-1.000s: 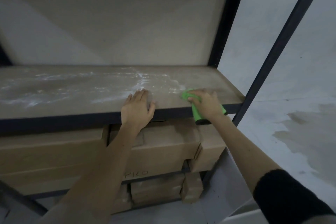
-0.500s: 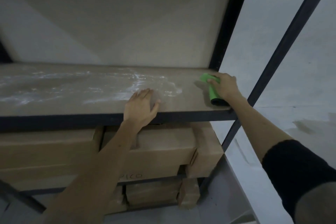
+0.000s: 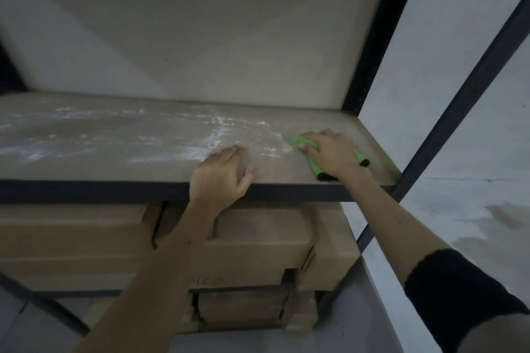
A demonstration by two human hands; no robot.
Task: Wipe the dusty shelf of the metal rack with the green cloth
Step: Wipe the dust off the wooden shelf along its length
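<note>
The dusty shelf [image 3: 114,149] is a pale board in a black metal rack, streaked with white dust across its left and middle. A folded green cloth [image 3: 300,142] lies on the shelf's right part, and my right hand [image 3: 329,153] presses down on it with the thumb curled against its near-left edge. Most of the cloth is hidden under that hand. My left hand [image 3: 220,173] rests flat on the shelf's front edge, fingers spread on the board, holding nothing.
Black rack uprights [image 3: 370,46] stand at the shelf's right end, with a second slanted post [image 3: 464,94] farther right. Cardboard boxes [image 3: 243,243] fill the lower shelf under my arms. A white wall lies behind and a grey floor to the right.
My right hand slid the green cloth from the front edge to the shelf's back right, then back left and forward over the board. My left hand stayed on the front edge.
</note>
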